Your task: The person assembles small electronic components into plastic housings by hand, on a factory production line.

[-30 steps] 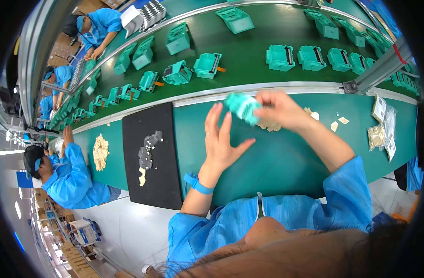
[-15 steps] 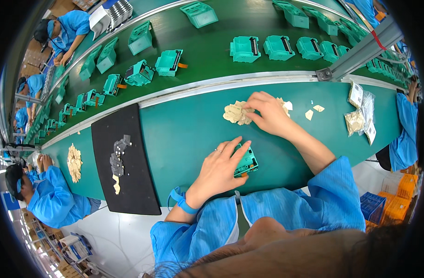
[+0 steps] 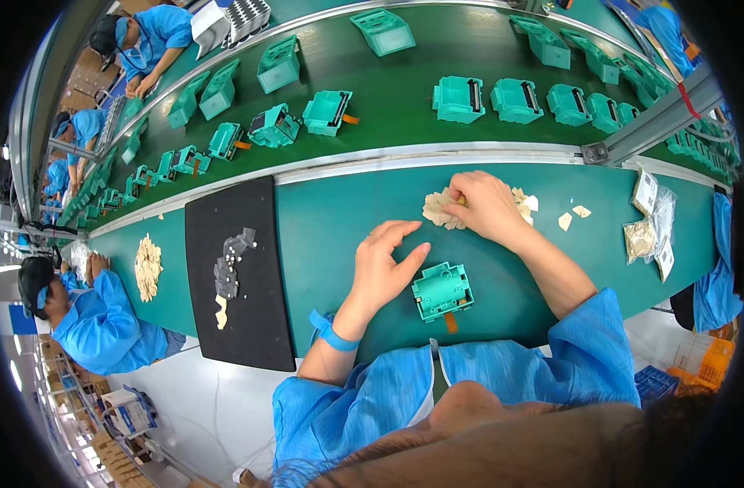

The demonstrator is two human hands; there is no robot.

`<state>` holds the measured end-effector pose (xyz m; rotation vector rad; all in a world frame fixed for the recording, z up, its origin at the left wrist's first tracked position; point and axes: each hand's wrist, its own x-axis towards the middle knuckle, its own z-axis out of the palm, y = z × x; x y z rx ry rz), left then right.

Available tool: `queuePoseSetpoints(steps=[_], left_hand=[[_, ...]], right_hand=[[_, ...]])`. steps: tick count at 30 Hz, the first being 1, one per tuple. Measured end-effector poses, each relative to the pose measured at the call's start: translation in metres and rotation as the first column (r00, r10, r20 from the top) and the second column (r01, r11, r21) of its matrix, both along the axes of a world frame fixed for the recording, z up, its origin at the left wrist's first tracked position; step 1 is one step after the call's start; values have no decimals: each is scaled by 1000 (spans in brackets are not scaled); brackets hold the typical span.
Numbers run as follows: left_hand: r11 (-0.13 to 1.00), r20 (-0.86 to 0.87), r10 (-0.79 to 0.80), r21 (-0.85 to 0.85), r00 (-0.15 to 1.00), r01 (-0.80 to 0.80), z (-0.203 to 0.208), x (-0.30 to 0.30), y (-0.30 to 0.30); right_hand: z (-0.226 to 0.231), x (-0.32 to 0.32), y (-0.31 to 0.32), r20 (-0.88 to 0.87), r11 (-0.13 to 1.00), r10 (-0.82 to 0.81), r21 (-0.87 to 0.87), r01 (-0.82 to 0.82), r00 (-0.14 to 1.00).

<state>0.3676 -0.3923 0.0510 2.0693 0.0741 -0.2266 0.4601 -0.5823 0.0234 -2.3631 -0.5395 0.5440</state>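
A green plastic housing (image 3: pixel 443 291) with an orange flat cable (image 3: pixel 451 323) lies on the green work mat in front of me, touched by neither hand. My left hand (image 3: pixel 386 264) hovers just left of it, thumb and fingers apart and nothing in them. Farther off, my right hand (image 3: pixel 487 210) reaches over a pile of thin cream-coloured pieces (image 3: pixel 439 213). Its thumb and fingertips are pinched on a cream-coloured piece (image 3: pixel 461 199), partly hidden by the fingers. More of the pile shows beyond that hand.
A black mat (image 3: pixel 242 325) with small dark parts (image 3: pixel 226 276) lies to the left. Clear bags (image 3: pixel 640 238) sit at the right. Behind a metal rail, several green housings (image 3: pixel 459 99) stand on a conveyor. A metal post (image 3: pixel 656 114) rises at right; a person (image 3: pixel 104 313) works at left.
My left hand has come off the green housing and moved up and left, uncovering it. My right fingers have closed on a cream-coloured piece. The whole view has shifted slightly.
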Motion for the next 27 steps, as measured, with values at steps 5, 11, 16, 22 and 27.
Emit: queuePoseSetpoints(steps=[5, 11, 16, 22, 27], left_hand=[[957, -43, 173, -230, 984, -179, -8, 2, -4], [765, -255, 181, -571, 950, -299, -8, 4, -19], [555, -449, 137, -703, 883, -444, 3, 7, -18], [809, -286, 146, -516, 947, -281, 3, 7, -23], [771, -315, 68, -586, 947, -250, -5, 4, -26]], right_hand=[[4, -5, -11, -329, 938, -86, 292, 188, 940], [15, -35, -1, -727, 592, 27, 564, 575, 686], [16, -39, -4, -659, 596, -12, 600, 534, 752], [39, -28, 4, -509, 821, -37, 476, 316, 860], [23, -37, 2, -675, 556, 88, 643, 526, 733]])
